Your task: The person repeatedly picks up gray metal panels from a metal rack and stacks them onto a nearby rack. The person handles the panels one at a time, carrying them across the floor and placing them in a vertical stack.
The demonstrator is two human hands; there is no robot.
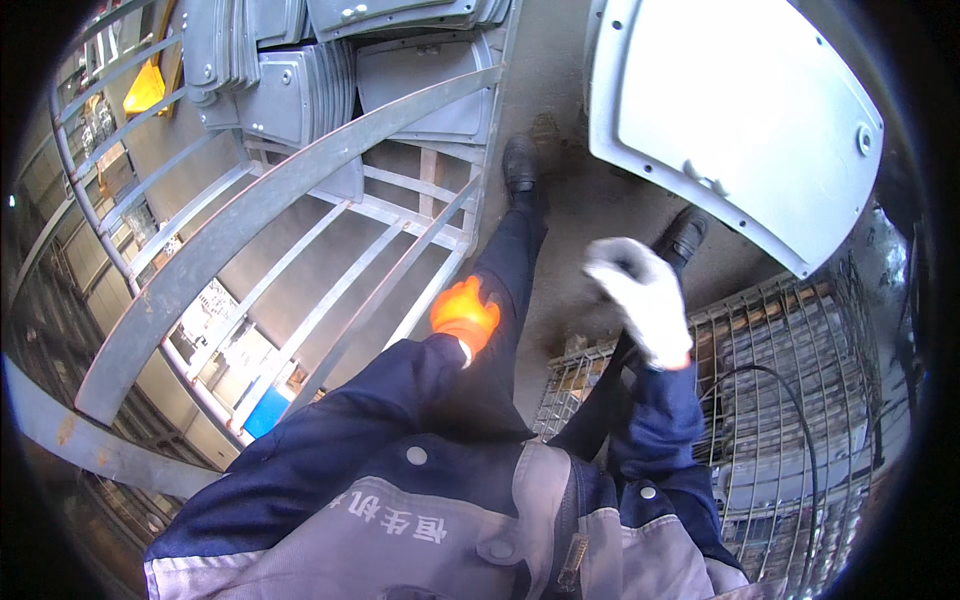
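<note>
My left hand (466,316), in an orange glove, hangs beside the metal rack (235,225). Its fingers are loosely bent, the thumb stands apart, and nothing shows in it. A white glove covers my right hand (645,305), which is raised in front of me with fingers curved and parted, holding nothing visible. Nearest to this hand is a large light-grey panel (740,110) at the upper right, apart from the glove. Small holes line the panel's rim, and a round fitting sits near its right corner. What supports the panel is hidden.
Stacks of similar grey panels (290,95) stand in the rack at the far left. A wire-mesh cage (790,400) with flat grey pieces inside is at my right, a dark cable across it. My shoes (520,165) stand on the concrete floor (560,200). Something yellow (146,89) lies beyond the rack.
</note>
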